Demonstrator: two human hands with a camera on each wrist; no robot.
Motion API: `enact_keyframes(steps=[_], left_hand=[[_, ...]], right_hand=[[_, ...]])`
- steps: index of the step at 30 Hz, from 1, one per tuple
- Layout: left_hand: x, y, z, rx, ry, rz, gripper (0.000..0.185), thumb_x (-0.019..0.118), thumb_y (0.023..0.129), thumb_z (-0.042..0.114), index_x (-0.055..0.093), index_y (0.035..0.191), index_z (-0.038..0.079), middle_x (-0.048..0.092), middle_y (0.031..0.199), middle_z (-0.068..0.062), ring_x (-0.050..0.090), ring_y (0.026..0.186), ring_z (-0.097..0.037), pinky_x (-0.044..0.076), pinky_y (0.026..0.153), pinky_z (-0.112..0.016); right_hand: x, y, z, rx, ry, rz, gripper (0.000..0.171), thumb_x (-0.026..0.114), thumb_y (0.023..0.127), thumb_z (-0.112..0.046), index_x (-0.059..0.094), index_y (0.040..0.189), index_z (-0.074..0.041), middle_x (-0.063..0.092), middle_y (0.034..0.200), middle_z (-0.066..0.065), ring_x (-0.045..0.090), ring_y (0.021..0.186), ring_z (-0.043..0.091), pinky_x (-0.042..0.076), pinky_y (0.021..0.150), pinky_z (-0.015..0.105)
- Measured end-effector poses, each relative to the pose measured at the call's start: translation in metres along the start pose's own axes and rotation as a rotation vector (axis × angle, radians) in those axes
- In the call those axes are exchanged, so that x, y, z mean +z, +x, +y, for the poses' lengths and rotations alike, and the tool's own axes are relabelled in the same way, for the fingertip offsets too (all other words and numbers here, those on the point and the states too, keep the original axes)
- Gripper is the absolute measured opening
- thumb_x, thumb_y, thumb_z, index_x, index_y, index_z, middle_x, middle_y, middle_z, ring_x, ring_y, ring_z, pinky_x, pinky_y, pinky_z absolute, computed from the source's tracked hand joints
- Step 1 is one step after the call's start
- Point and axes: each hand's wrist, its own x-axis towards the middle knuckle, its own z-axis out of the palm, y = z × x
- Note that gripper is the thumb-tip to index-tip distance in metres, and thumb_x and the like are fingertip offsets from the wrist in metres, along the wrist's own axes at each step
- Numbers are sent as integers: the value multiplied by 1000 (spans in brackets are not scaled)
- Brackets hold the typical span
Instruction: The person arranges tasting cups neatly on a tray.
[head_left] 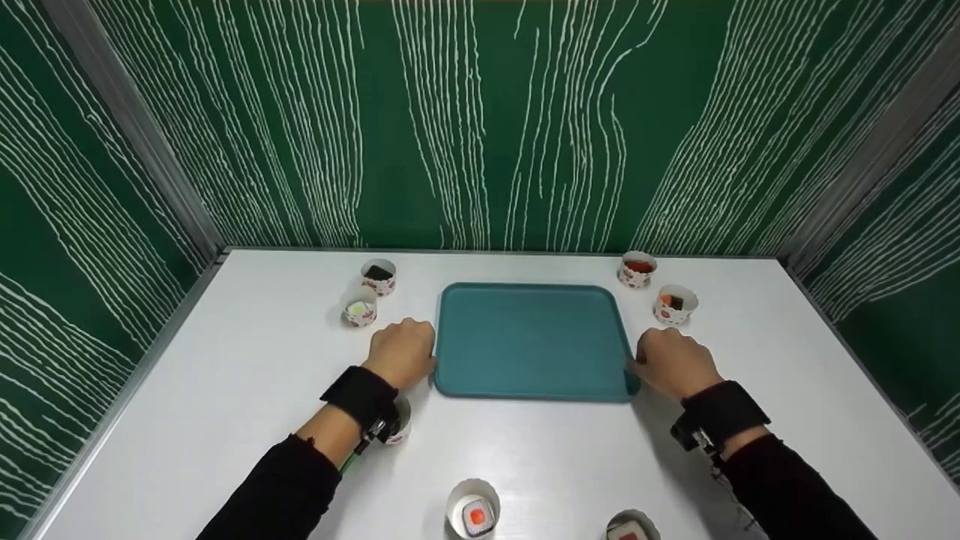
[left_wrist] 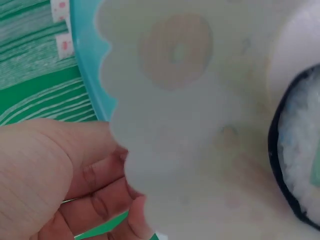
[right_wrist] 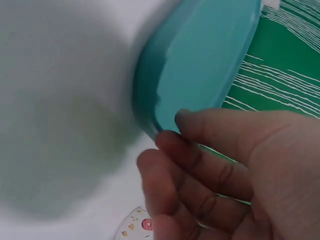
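Note:
A teal tray lies flat in the middle of the white table. My left hand is at the tray's left edge with its fingers curled against the rim. In the left wrist view the curled fingers meet the tray rim, partly hidden by a paper cup. My right hand is at the tray's right front corner. In the right wrist view its thumb lies on the rim of the tray and its fingers curl just below.
Several small paper cups with sushi pieces stand around the tray: two at the back left, two at the back right, one under my left wrist, two near the front edge. Green patterned walls close in three sides.

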Motion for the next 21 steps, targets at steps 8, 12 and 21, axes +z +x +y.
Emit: enact_keyframes(steps=[8, 12, 21], left_hand=[[1, 2, 5, -1, 2, -36, 10, 76, 97, 9, 78, 101, 0, 78, 99, -18, 76, 88, -35, 63, 72, -53], [1, 1, 7, 8, -12, -44, 9, 74, 97, 7, 78, 101, 0, 78, 100, -18, 75, 88, -34, 63, 73, -54], [-1, -1, 7, 27, -17, -57, 10, 75, 94, 4, 77, 103, -2, 76, 101, -20, 74, 90, -36, 63, 75, -55]], right_hand=[[5, 3, 4, 3, 11, -12, 19, 74, 94, -11, 76, 77, -1, 67, 68, 4, 58, 60, 19, 49, 55, 35], [5, 3, 3, -6, 15, -16, 18, 74, 94, -10, 77, 79, -1, 68, 68, 4, 59, 60, 18, 49, 56, 35], [5, 1, 1, -44, 2, -3, 23, 74, 93, -7, 71, 71, -5, 61, 62, 0, 54, 57, 16, 43, 53, 31]])
